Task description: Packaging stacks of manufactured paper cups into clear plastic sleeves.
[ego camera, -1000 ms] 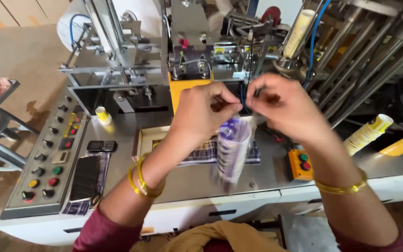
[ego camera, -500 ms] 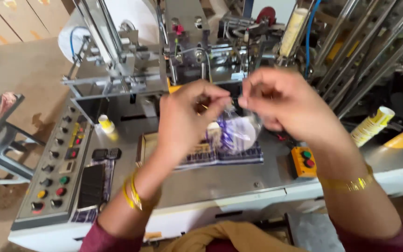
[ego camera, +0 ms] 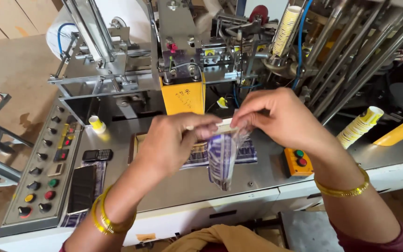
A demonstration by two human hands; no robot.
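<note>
left hand (ego camera: 176,140) and right hand (ego camera: 276,116) both pinched on top edge of clear bag (ego camera: 222,158) with purple print, hanging above metal machine table (ego camera: 178,182); orange button box (ego camera: 298,161) near right wrist.

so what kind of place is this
Most likely a small paper cup factory: a cup-forming machine with a button control panel, and stacks of paper cups coming off it. Both hands hold a clear bag of cups.

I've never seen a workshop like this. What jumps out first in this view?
In the middle, the left hand and right hand together pinch the top of a clear plastic sleeve of purple-printed paper cups, which hangs above the metal machine table. At the left edge sits a sloped control panel with coloured knobs; at right, a yellow button box and a tilted stack of cups.
</note>
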